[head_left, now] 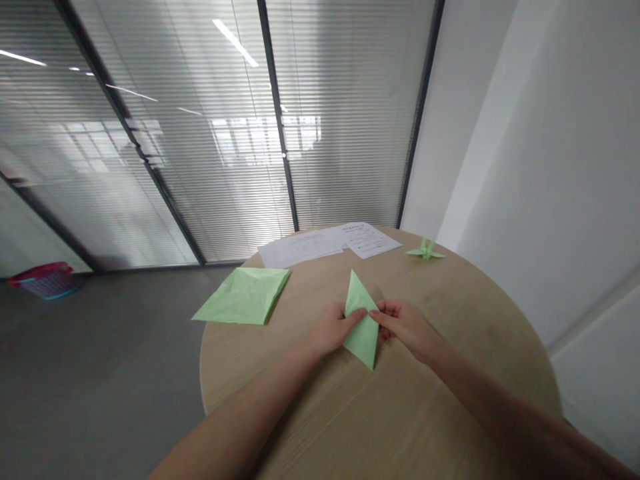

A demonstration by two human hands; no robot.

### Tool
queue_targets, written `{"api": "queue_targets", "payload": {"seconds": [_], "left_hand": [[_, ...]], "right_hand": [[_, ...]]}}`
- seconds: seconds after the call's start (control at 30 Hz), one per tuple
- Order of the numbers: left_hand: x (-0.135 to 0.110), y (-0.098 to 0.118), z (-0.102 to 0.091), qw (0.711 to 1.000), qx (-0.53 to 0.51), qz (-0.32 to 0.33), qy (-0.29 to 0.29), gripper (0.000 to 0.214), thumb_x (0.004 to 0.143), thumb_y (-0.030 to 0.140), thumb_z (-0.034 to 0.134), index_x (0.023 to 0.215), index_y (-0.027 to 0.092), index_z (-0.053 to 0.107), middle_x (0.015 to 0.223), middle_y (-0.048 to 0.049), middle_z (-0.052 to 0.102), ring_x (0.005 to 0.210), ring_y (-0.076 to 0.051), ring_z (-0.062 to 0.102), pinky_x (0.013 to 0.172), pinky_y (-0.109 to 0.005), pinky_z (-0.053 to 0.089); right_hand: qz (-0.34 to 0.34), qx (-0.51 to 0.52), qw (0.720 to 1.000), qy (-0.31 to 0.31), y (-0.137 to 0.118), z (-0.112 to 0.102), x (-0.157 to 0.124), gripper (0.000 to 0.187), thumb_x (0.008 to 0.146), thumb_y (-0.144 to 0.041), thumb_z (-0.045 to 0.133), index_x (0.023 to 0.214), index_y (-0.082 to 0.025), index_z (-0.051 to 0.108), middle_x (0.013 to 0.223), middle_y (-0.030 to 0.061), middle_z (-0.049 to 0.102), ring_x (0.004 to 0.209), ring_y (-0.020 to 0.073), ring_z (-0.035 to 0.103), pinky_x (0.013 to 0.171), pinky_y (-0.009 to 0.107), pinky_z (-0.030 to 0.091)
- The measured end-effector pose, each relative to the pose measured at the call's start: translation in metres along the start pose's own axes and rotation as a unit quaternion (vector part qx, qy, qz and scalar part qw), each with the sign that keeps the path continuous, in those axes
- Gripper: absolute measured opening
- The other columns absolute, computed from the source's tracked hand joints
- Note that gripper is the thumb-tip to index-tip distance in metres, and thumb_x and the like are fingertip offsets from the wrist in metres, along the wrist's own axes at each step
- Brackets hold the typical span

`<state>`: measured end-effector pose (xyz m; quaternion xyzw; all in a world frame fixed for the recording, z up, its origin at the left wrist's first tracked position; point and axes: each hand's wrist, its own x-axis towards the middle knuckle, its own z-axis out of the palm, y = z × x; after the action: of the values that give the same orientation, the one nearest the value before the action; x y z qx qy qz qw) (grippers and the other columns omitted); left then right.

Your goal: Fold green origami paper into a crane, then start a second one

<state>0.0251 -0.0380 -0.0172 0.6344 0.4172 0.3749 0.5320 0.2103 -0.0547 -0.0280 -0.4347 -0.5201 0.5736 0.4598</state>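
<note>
Between my two hands is a folded piece of light green paper [361, 343], shaped like a long pointed diamond and held up over the round table. My left hand [334, 328] grips its left edge, with the thumb laid across the front. On the other edge, my right hand [404, 325] pinches the paper with thumb and fingers, its thumb tip close to the left one. The fingers behind the paper are partly hidden. A folded green paper crane [425, 251] stands near the table's far right edge.
The round wooden table [310, 420] carries light green sheets [245, 295] that overhang its left edge. Printed white papers [305, 248] lie at the back. A red and blue basket [47, 281] stands on the floor at left. Blinds-covered glass and a white wall [565, 167] border the table.
</note>
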Motion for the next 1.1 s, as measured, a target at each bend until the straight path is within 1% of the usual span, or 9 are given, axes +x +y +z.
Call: {"api": "queue_targets", "payload": {"seconds": [0.13, 0.23, 0.33, 0.43, 0.53, 0.67, 0.9, 1.0, 1.1], "left_hand": [[0.004, 0.007, -0.008, 0.997, 0.033, 0.043, 0.063, 0.031, 0.089, 0.046, 0.055, 0.091, 0.017, 0.067, 0.075, -0.0027, 0.064, 0.062, -0.015, 0.056, 0.052, -0.024, 0.044], [0.005, 0.015, -0.020, 0.991, 0.041, 0.091, 0.093, 0.023, 0.086, 0.036, 0.059, 0.099, 0.018, 0.065, 0.087, -0.0041, 0.065, 0.071, -0.015, 0.059, 0.056, -0.023, 0.048], [0.002, 0.022, -0.029, 0.990, 0.042, 0.127, 0.045, 0.022, 0.084, 0.030, 0.061, 0.101, 0.018, 0.069, 0.112, -0.0102, 0.067, 0.090, -0.019, 0.063, 0.069, -0.027, 0.052], [0.000, 0.025, -0.030, 0.994, -0.005, 0.104, -0.036, 0.027, 0.083, 0.030, 0.063, 0.107, 0.019, 0.071, 0.129, -0.0120, 0.063, 0.104, -0.023, 0.063, 0.075, -0.030, 0.052], [-0.001, 0.022, -0.025, 0.993, -0.049, 0.064, -0.084, 0.034, 0.078, 0.026, 0.069, 0.112, 0.020, 0.071, 0.120, -0.0101, 0.069, 0.101, -0.024, 0.065, 0.081, -0.033, 0.052], [0.001, 0.017, -0.020, 0.992, -0.083, 0.039, -0.091, 0.033, 0.074, 0.024, 0.073, 0.107, 0.020, 0.071, 0.105, -0.0082, 0.073, 0.092, -0.022, 0.067, 0.081, -0.033, 0.051], [0.001, 0.016, -0.018, 0.993, -0.063, 0.067, -0.078, 0.023, 0.079, 0.035, 0.071, 0.093, 0.017, 0.071, 0.093, -0.0064, 0.071, 0.079, -0.015, 0.062, 0.075, -0.027, 0.047], [0.000, 0.015, -0.018, 0.994, -0.052, 0.065, -0.073, 0.024, 0.080, 0.037, 0.070, 0.092, 0.016, 0.070, 0.089, -0.0058, 0.070, 0.075, -0.015, 0.061, 0.072, -0.027, 0.046], [-0.002, 0.017, -0.019, 0.993, -0.034, 0.078, -0.084, 0.022, 0.082, 0.032, 0.068, 0.097, 0.017, 0.071, 0.095, -0.0075, 0.071, 0.081, -0.017, 0.064, 0.077, -0.029, 0.048]], "right_hand": [[0.000, 0.024, 0.997, 0.069, -0.003, -0.003, 0.001, 0.026, 0.074, -0.042, 0.074, 0.081, -0.018, 0.067, 0.077, 0.0038, 0.067, 0.058, 0.0131, 0.056, 0.046, 0.023, 0.043], [0.004, 0.062, 0.994, 0.088, -0.010, -0.008, 0.001, 0.024, 0.075, -0.040, 0.072, 0.082, -0.018, 0.066, 0.078, 0.0041, 0.066, 0.059, 0.0132, 0.056, 0.043, 0.021, 0.039], [0.016, 0.110, 0.991, 0.078, -0.013, -0.010, 0.001, 0.023, 0.076, -0.037, 0.071, 0.086, -0.018, 0.065, 0.077, 0.0043, 0.066, 0.057, 0.0128, 0.056, 0.041, 0.020, 0.036], [0.032, 0.138, 0.988, 0.068, -0.012, -0.009, 0.001, 0.023, 0.076, -0.035, 0.071, 0.089, -0.018, 0.064, 0.074, 0.0038, 0.065, 0.054, 0.0127, 0.055, 0.041, 0.021, 0.037], [0.039, 0.144, 0.987, 0.058, -0.009, -0.007, 0.001, 0.023, 0.077, -0.037, 0.070, 0.089, -0.018, 0.064, 0.071, 0.0031, 0.064, 0.053, 0.0129, 0.054, 0.040, 0.022, 0.038], [0.029, 0.115, 0.992, 0.043, -0.005, -0.006, 0.001, 0.028, 0.079, -0.040, 0.071, 0.095, -0.019, 0.064, 0.074, 0.0027, 0.064, 0.056, 0.0129, 0.056, 0.042, 0.021, 0.040], [0.016, 0.087, 0.996, -0.001, -0.002, 0.000, -0.003, 0.039, 0.076, -0.041, 0.075, 0.104, -0.019, 0.061, 0.085, 0.0038, 0.066, 0.060, 0.0125, 0.058, 0.045, 0.021, 0.043], [0.018, 0.073, 0.997, 0.016, -0.004, 0.004, -0.004, 0.037, 0.075, -0.042, 0.076, 0.101, -0.019, 0.062, 0.076, 0.0012, 0.062, 0.053, 0.0111, 0.053, 0.040, 0.020, 0.038], [0.009, 0.058, 0.997, 0.045, -0.006, 0.005, -0.003, 0.035, 0.074, -0.040, 0.077, 0.097, -0.019, 0.062, 0.071, -0.0004, 0.059, 0.050, 0.0107, 0.050, 0.037, 0.020, 0.034]]}}
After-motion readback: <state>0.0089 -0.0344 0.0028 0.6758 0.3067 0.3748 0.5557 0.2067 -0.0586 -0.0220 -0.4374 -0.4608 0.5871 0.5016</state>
